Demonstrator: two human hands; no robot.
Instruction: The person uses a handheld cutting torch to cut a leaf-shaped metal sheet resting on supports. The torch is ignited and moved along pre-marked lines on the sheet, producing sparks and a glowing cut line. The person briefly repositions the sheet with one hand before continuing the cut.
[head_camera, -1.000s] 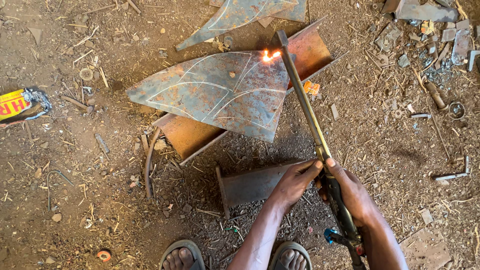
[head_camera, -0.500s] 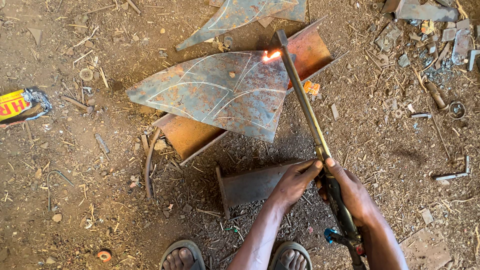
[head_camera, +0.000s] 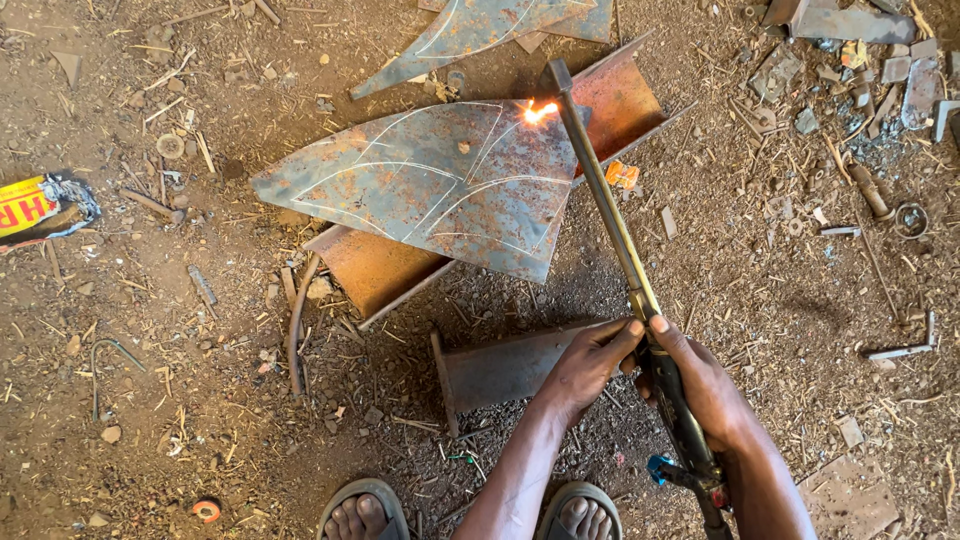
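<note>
1. Head view: both hands close round the torch (head_camera: 640, 300), left hand (head_camera: 590, 365) gripping just ahead of right hand (head_camera: 705, 390), likely steadying its long tube.
2. Its flame (head_camera: 540, 110) meets the sheet (head_camera: 440, 185) at the upper right edge.
3. That rusty, chalk-marked sheet lies propped on a beam (head_camera: 610, 95), off the dirt.
4. A smaller beam (head_camera: 500, 365) lies near the sandalled feet (head_camera: 365, 515).

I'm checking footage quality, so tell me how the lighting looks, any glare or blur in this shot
Head view: soft, even daylight with faint shadows; the flame at the cutting torch tip blows out to white-orange glare on the rusty metal sheet; both the left hand and right hand look sharp, no motion blur.
</note>
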